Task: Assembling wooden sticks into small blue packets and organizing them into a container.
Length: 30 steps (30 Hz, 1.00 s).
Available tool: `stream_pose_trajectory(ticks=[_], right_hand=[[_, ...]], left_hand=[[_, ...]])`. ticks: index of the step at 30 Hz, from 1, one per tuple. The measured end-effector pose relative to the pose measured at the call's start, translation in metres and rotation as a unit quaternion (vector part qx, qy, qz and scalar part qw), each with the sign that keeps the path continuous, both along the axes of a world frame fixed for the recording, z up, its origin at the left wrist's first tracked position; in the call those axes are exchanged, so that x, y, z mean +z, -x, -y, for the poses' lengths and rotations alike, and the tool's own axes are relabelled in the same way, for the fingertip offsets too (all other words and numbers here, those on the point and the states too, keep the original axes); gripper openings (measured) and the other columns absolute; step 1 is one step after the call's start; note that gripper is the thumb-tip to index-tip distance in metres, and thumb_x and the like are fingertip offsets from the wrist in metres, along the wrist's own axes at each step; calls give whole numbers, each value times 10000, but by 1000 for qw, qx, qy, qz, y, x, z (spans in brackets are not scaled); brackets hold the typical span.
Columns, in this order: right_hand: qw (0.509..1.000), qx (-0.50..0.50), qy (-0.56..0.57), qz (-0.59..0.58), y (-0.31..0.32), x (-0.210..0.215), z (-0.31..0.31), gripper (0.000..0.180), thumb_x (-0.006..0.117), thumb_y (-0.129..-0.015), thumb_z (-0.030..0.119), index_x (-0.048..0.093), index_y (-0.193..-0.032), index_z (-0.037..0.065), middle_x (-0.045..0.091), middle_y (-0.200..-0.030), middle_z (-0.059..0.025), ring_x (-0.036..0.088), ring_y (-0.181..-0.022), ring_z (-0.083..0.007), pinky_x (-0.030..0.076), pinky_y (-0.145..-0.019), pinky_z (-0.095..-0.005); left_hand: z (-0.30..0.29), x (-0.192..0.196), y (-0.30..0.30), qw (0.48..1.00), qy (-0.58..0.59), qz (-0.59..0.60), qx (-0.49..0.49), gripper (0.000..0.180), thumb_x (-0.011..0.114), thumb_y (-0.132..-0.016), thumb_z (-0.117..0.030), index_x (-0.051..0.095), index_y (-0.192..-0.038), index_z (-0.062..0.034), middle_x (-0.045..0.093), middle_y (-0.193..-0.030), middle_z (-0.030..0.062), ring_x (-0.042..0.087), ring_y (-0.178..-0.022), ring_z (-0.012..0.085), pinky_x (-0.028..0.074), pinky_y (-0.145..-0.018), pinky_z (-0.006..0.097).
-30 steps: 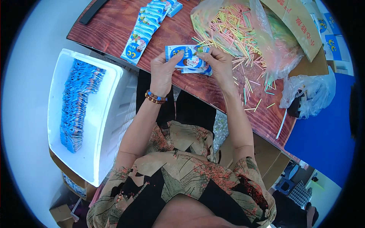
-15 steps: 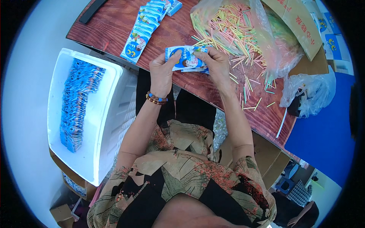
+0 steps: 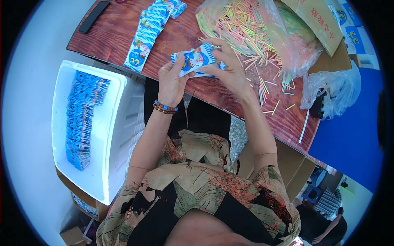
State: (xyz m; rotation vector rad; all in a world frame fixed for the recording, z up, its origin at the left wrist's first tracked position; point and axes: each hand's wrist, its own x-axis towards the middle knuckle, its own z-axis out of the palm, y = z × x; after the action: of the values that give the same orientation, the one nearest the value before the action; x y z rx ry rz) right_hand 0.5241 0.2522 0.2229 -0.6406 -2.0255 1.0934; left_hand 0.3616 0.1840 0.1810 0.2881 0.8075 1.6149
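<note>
Small blue-and-white printed packets point(image 3: 196, 60) are held above the near edge of the table. My left hand point(image 3: 172, 82) pinches their left end between thumb and fingers. At the right end my right hand point(image 3: 230, 71) grips them, its thumb below and its fingers curled over the top. One packet lies tilted over another; how many are in the hands I cannot tell. A fanned row of like packets point(image 3: 143, 39) rests on the table, up and left of my hands. To the right, thin pastel sticks point(image 3: 242, 24) spill from an open clear plastic bag point(image 3: 283, 45).
A white plastic bin point(image 3: 117, 119) at my left holds long stacked rows of blue packets point(image 3: 80, 123). A dark bar-shaped object point(image 3: 94, 16) lies at the wooden table's point(image 3: 111, 33) far left. A cardboard box point(image 3: 320, 28) and a crumpled clear bag point(image 3: 340, 92) stand right. Another person point(image 3: 324, 223) is at lower right.
My right hand has turned and its fingers now curl over the packets' upper edge. The upper packet has tilted, its right end rising. The view has shifted slightly.
</note>
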Motion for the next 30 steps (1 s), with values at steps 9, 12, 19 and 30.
stream_pose_trajectory(ticks=[9, 12, 19, 30], right_hand=[[992, 74, -74, 68, -4, 3, -6, 241, 659, -810, 162, 705, -1045, 137, 406, -1417, -115, 340, -1315, -285, 260, -1075, -434], [995, 90, -37, 33, -14, 2, -9, 218, 656, -811, 167, 717, -1016, 126, 435, -1395, -120, 346, -1320, -294, 266, -1076, -436], [979, 86, 182, 12, -25, 3, -35, 201, 651, -818, 108, 693, -999, 34, 578, -1235, -88, 528, -1147, -187, 422, -963, -326], [845, -362, -273, 282, -113, -29, -207, 307, 601, -855, 162, 607, -1130, 27, 674, -990, -108, 633, -883, -190, 482, -782, -286]], left_hand=[[-3, 3, -10, 997, -14, -75, 14, 232, 570, -934, -209, 642, -994, 3, 660, -901, 66, 632, -772, 121, 514, -643, 274], [-3, 6, -12, 997, -18, -74, -11, 249, 570, -937, -234, 644, -919, 3, 647, -826, 44, 586, -669, 96, 459, -571, 234], [-6, -1, -4, 995, 5, -87, 51, 243, 592, -926, -230, 651, -852, -6, 644, -778, 26, 565, -641, 64, 440, -552, 217], [-7, -19, 2, 986, -41, -142, 81, 235, 561, -943, -187, 660, -900, 21, 646, -816, 12, 564, -686, 37, 466, -589, 203]])
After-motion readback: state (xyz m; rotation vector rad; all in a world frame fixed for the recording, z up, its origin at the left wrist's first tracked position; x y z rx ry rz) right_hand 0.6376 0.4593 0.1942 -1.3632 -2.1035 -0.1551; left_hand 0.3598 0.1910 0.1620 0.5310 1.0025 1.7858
